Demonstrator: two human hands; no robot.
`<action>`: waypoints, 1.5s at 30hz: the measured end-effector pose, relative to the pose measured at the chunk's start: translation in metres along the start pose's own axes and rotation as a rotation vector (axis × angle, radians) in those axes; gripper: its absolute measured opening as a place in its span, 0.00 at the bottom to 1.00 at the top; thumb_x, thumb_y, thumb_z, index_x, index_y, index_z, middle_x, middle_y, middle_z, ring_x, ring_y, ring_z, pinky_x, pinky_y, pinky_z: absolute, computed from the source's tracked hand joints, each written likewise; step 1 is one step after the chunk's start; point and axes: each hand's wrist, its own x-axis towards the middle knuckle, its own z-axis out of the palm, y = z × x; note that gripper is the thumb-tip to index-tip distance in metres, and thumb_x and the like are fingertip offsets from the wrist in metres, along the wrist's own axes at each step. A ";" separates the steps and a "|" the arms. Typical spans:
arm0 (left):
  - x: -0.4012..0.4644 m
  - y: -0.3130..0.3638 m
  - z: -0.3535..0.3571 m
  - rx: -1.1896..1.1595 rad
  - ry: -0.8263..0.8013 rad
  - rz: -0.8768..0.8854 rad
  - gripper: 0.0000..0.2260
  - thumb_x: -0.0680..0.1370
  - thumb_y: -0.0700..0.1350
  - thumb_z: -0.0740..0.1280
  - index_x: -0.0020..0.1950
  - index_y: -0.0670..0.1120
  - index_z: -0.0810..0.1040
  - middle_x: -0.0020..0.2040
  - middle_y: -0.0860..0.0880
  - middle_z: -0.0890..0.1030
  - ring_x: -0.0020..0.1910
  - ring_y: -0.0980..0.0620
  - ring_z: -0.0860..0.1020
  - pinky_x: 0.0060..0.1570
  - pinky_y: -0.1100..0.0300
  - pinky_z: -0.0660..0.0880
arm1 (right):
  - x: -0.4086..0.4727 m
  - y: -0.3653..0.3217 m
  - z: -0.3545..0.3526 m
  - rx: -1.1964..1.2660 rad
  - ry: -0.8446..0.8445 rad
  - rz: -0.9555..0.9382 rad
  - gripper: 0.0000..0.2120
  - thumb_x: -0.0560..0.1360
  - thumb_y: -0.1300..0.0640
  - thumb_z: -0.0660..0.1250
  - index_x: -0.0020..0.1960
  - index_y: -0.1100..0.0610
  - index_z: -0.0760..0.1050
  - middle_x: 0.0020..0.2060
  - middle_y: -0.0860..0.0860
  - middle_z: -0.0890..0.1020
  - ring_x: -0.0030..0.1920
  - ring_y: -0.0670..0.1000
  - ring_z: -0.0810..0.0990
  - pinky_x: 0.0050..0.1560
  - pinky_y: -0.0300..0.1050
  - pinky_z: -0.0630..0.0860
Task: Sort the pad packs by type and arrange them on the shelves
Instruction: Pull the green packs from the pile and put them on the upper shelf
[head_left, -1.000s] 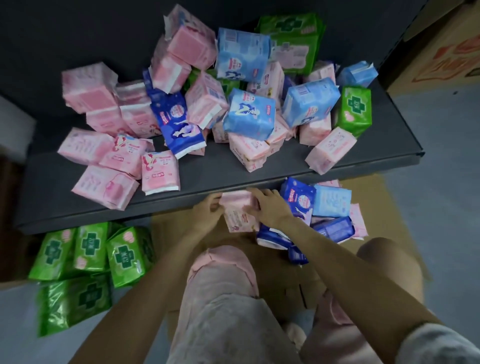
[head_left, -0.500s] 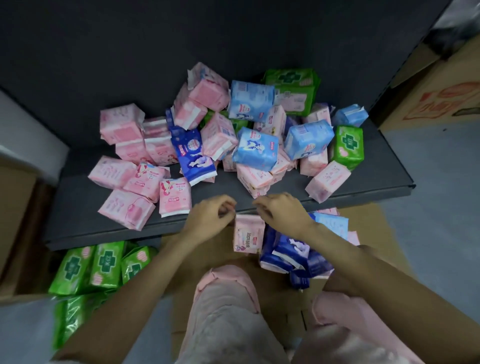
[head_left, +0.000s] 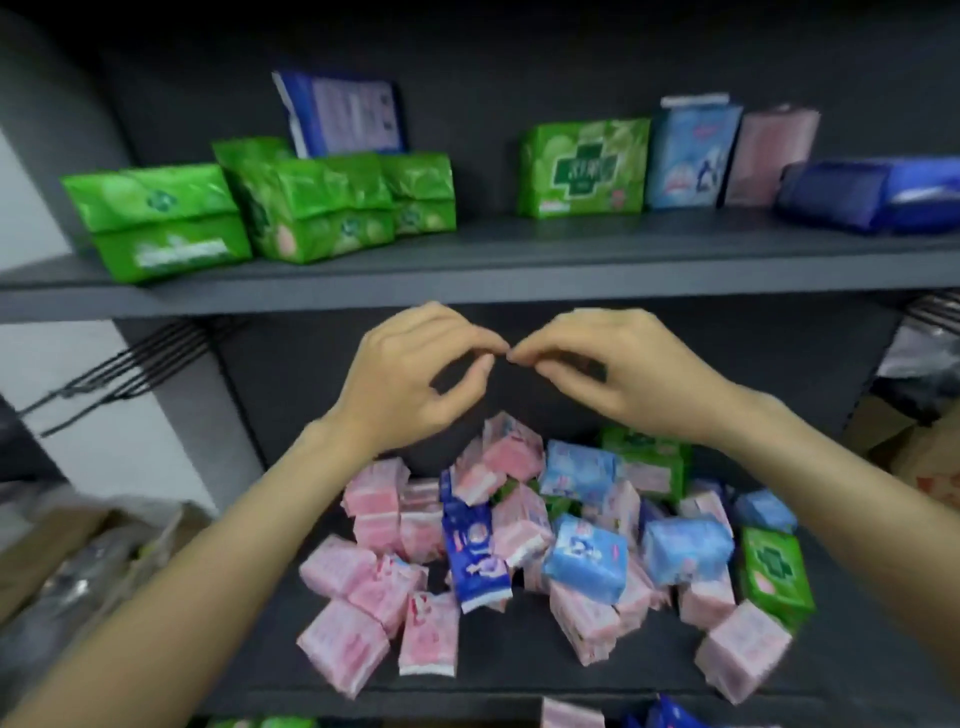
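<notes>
Looking soft and light: small plastic-wrapped pad packs (head_left: 545, 561), likely squashing under the fingers and sliding a little on their glossy film. Judging a grip across the broad faces, thumb on one side and fingers on the other, as the safest; pinching a sealed end flap probably letting a pack swing or slip.

Lying in a loose heap on the lower shelf (head_left: 519, 670): mostly pink packs (head_left: 343, 644), with light blue packs (head_left: 587, 561), one dark blue pack (head_left: 475, 558) and green packs (head_left: 776, 569) mixed through. Standing already on the upper shelf (head_left: 467, 270): a group of green packs (head_left: 291, 208) at the left, a dark blue one behind them, and green, light blue, pink and dark blue ones towards the right.

Hovering above the heap and just below the upper shelf's edge: left hand (head_left: 410, 379) and right hand (head_left: 618, 374), fingers curled, fingertips nearly meeting, holding nothing visible.

Blurring throughout, so printing on the packs not readable and type differences beyond colour hard to tell. Hiding part of the far heap behind the wrists. Cutting off more packs at the near bottom edge and a dark blue item at the far right.
</notes>
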 end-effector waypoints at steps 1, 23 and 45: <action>0.015 -0.007 -0.012 0.044 0.034 0.020 0.07 0.77 0.41 0.65 0.48 0.42 0.83 0.43 0.49 0.83 0.43 0.49 0.79 0.45 0.55 0.74 | 0.018 -0.001 -0.011 -0.022 0.070 -0.029 0.10 0.76 0.59 0.63 0.55 0.55 0.80 0.47 0.47 0.83 0.47 0.46 0.79 0.46 0.41 0.74; 0.150 -0.246 -0.093 0.532 -0.362 -0.796 0.31 0.77 0.61 0.62 0.75 0.49 0.60 0.71 0.40 0.67 0.67 0.38 0.68 0.60 0.49 0.68 | 0.276 0.083 0.010 -0.465 -0.182 0.079 0.26 0.79 0.42 0.59 0.74 0.47 0.59 0.70 0.52 0.68 0.67 0.55 0.67 0.63 0.49 0.64; 0.165 -0.172 -0.049 0.370 -0.389 -0.457 0.37 0.66 0.58 0.74 0.70 0.53 0.61 0.64 0.50 0.72 0.62 0.47 0.73 0.54 0.53 0.72 | 0.207 0.079 -0.037 -0.458 0.179 0.411 0.22 0.72 0.33 0.60 0.46 0.51 0.74 0.48 0.51 0.78 0.51 0.56 0.77 0.48 0.46 0.69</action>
